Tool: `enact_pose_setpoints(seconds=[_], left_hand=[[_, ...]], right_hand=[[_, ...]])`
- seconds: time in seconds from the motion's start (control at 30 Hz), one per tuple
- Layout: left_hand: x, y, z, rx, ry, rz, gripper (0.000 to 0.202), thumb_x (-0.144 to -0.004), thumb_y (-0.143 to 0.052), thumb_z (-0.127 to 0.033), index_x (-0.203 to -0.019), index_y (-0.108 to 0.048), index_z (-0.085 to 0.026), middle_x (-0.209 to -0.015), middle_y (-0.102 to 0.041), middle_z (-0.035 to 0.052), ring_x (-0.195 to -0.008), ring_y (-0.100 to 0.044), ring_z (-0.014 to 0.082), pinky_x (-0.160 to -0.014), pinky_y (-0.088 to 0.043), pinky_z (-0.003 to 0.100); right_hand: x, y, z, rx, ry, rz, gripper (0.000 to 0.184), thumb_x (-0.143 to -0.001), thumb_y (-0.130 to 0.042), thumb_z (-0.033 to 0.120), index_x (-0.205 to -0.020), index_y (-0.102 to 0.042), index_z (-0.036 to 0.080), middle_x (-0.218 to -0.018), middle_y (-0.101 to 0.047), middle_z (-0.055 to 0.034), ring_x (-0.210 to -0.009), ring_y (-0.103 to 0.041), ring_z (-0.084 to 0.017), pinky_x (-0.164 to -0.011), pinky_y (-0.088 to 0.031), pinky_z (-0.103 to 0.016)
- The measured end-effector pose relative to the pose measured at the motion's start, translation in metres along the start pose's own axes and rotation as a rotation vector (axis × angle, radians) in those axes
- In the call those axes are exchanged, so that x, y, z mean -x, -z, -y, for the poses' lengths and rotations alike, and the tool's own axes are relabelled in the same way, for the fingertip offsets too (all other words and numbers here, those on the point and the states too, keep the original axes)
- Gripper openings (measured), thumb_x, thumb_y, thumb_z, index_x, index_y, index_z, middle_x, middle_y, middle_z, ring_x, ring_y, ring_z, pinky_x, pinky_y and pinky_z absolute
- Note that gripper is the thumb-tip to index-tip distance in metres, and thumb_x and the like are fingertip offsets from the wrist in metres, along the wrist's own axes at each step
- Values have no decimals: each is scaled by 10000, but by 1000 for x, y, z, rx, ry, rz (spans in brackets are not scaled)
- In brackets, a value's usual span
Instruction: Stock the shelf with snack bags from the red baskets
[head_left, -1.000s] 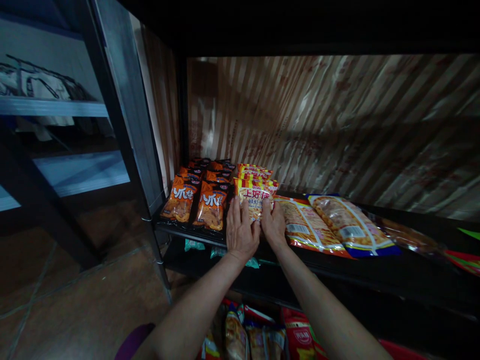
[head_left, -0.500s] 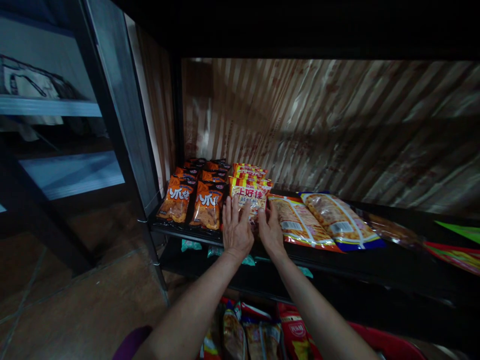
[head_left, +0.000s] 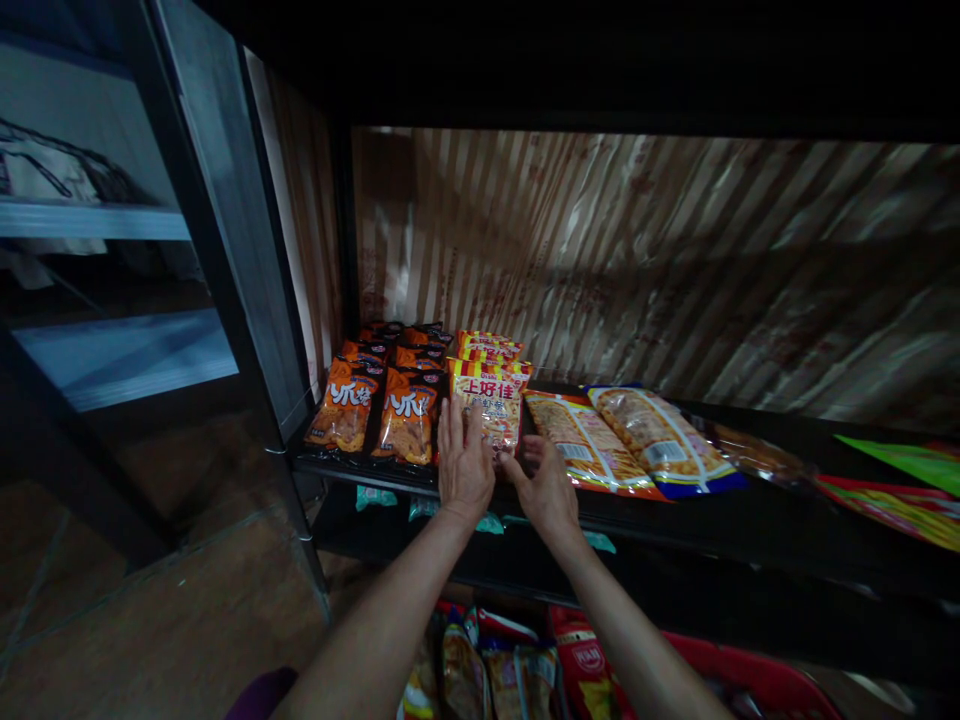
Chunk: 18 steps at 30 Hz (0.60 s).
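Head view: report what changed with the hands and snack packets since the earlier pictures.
The right hand has drawn down and back from the right side of the foremost red-yellow plastic snack packet; whether it still touches is unclear. The left hand stays at that packet's lower left front. The orange-black plastic snack packets stay in their rows.

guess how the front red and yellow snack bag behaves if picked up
The red and yellow snack bag is probably light and floppy, being a thin film packet. Its shiny surface may slip under the left hand. Tilted up ahead of similar bags, it might topple if pulled forward.
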<state>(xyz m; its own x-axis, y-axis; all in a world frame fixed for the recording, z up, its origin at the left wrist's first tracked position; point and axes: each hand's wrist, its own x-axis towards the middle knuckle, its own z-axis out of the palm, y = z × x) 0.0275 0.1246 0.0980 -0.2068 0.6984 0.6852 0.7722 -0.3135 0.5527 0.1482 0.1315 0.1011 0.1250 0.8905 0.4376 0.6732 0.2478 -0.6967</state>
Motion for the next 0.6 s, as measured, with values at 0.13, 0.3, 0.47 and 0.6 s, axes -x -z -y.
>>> enact_pose_setpoints(seconds=[0.13,0.3,0.47,0.6], left_hand=[[0,-1,3,49,41,-19,522,-908,-375,-232,-1422,-290,-211,-1554,1,87,-1416,-49,268,-1125,-238,445],[0,-1,3,27,14,-4,479,-910,-359,-223,-1386,-369,-178,-1544,-98,115,-1415,-71,269,-1127,-228,450],[1,-1,1,-23,-8,-22,520,-893,-406,-227,-1407,-331,-201,-1549,-68,108,-1412,-88,284,-1124,-215,476],[1,-2,-1,-46,-28,-52,522,-880,-455,-258,-1392,-358,-239,-1555,22,82,-1409,-81,313,-1107,-243,493]], right_hand=[[5,1,-4,-66,-17,60,421,-714,-568,485,-1000,-497,184,-966,-601,-115,-802,-602,-235,-725,-501,-407],[6,-1,-10,-95,26,68,346,-742,-540,457,-966,-510,194,-976,-591,-116,-848,-594,-244,-729,-504,-410],[6,2,-3,18,141,9,287,-796,-459,429,-931,-538,188,-933,-593,-126,-908,-563,-275,-804,-481,-461],[-9,4,4,-34,162,-123,369,-839,-382,380,-1114,-501,164,-1101,-564,-154,-1007,-539,-271,-913,-423,-489]])
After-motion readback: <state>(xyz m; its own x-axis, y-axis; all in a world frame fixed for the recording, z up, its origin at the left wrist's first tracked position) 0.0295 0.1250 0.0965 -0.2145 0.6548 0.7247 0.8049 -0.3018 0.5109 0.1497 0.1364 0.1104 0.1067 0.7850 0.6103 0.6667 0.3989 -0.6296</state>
